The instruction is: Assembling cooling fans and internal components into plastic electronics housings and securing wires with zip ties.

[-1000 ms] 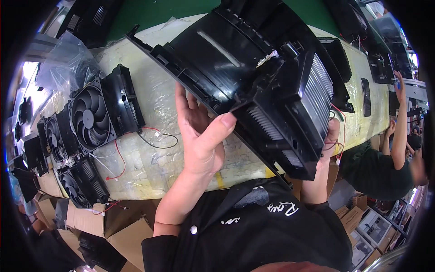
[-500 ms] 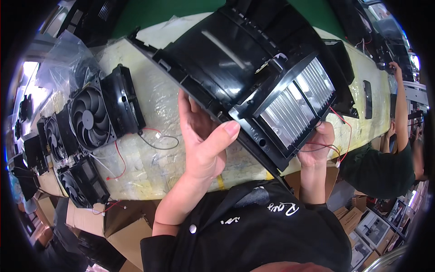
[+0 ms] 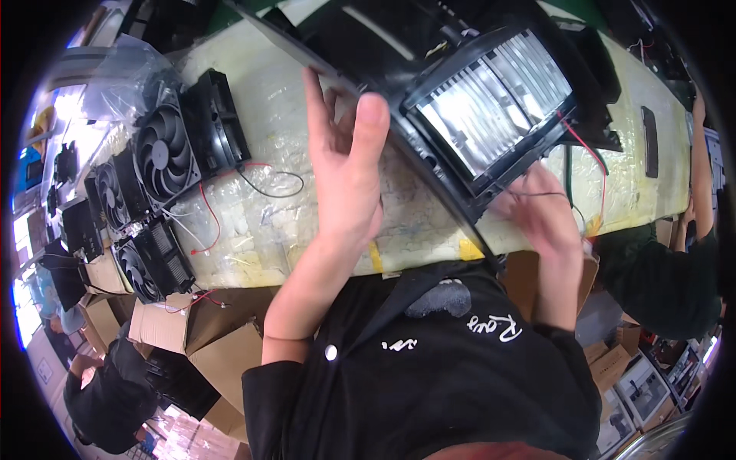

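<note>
Plastic-wrapped, the long yellowish workbench [image 3: 307, 222] runs across the view, with cardboard boxes [image 3: 165, 326] below its near edge. Left hand [image 3: 345, 172] grips the lower left edge of the black plastic housing [image 3: 399, 46], thumb over the front face and fingers behind it. This housing is held raised and tilted above the workbench and carries a finned metal heatsink [image 3: 491, 107] in a rectangular frame. Right hand [image 3: 540, 211], blurred, sits just below the heatsink's lower right corner, fingertips pinched on thin wires; a red wire [image 3: 586, 146] runs along the housing beside it. Left of the housing, several black cooling fans [image 3: 165, 149] stand on the workbench with loose red and black leads. Right of the housing, another person's arm [image 3: 701, 176] reaches to the workbench.
</note>
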